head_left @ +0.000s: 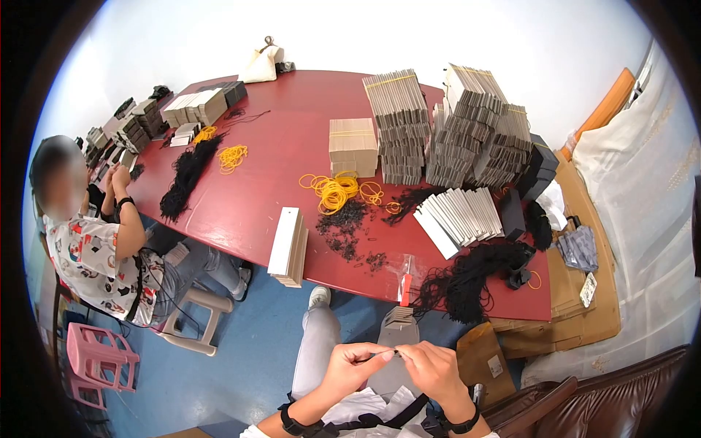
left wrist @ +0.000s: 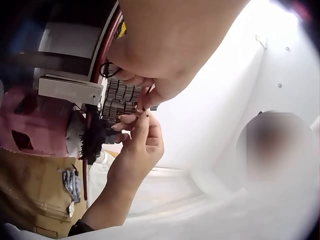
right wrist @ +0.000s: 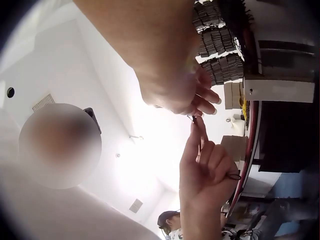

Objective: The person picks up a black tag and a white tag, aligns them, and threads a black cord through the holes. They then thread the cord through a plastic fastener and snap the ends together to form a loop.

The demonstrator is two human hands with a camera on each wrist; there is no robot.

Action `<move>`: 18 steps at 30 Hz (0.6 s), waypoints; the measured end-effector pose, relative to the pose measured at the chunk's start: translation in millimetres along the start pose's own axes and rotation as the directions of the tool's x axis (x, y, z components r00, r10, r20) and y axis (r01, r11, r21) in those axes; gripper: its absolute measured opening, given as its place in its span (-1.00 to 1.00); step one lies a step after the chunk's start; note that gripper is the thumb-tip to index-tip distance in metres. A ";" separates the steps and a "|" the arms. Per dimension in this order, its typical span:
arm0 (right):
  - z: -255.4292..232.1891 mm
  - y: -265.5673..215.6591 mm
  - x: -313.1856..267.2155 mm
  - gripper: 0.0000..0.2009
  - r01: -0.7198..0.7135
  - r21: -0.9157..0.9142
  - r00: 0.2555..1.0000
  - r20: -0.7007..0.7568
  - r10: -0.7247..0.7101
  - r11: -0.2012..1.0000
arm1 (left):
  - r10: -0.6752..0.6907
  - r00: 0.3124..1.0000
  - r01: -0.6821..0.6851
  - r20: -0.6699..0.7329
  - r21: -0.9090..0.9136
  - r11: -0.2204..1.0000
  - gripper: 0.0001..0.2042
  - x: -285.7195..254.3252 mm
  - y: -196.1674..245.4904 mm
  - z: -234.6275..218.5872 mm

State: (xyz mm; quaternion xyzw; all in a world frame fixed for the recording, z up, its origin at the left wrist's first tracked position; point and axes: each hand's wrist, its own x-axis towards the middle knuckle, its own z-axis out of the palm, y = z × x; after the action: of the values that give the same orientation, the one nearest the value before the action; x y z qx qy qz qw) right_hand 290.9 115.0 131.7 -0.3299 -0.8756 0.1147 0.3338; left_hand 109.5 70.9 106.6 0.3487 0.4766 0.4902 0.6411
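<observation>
My left hand (head_left: 358,367) and right hand (head_left: 432,367) meet fingertip to fingertip above my lap. Between thumb and fingers, the left one holds a thin black cord (right wrist: 239,175); a loop of it hangs out by the curled fingers in both wrist views. At the touching tips in the right wrist view shows a small dark piece (right wrist: 194,120), which the right thumb and finger pinch; its exact kind I cannot tell. On my thigh, just beyond the hands, stands a small stack of cards (head_left: 400,315).
Ahead is a red table (head_left: 274,182) with tall bundles of grey cards (head_left: 398,124), fanned white cards (head_left: 460,219), yellow rubber bands (head_left: 334,193), small black pieces (head_left: 347,226) and black cords (head_left: 464,285). A white-faced stack (head_left: 286,244) overhangs its front edge. Another person (head_left: 95,248) sits at left.
</observation>
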 end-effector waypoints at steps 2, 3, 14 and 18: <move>0.2 -1.7 0.4 -0.73 -0.100 0.194 0.995 -0.006 0.103 0.976 | 0.008 1.000 -0.008 0.000 -0.035 0.999 -0.87 0.5 -1.0 -1.1; 0.1 -3.2 1.1 -0.71 -0.191 0.380 0.979 0.008 0.203 0.905 | 0.008 1.000 -0.008 0.001 -0.035 0.999 -0.87 0.6 -1.4 -1.7; 1.5 2.7 0.8 -0.81 -0.208 0.349 0.976 0.012 0.217 0.914 | -0.041 0.994 0.059 0.105 -0.178 0.982 -0.92 6.0 0.7 -3.4; -4.1 4.8 -0.4 -0.85 -0.235 0.334 0.972 0.072 0.224 0.913 | -0.043 0.996 0.053 0.077 -0.131 0.990 -0.93 7.1 -0.2 -4.6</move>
State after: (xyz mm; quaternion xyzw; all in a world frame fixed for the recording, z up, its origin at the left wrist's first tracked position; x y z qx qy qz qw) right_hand 296.2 118.3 132.5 -0.3659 -0.8029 0.3079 0.3557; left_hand 105.7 77.6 103.1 0.3117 0.4272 0.4920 0.6916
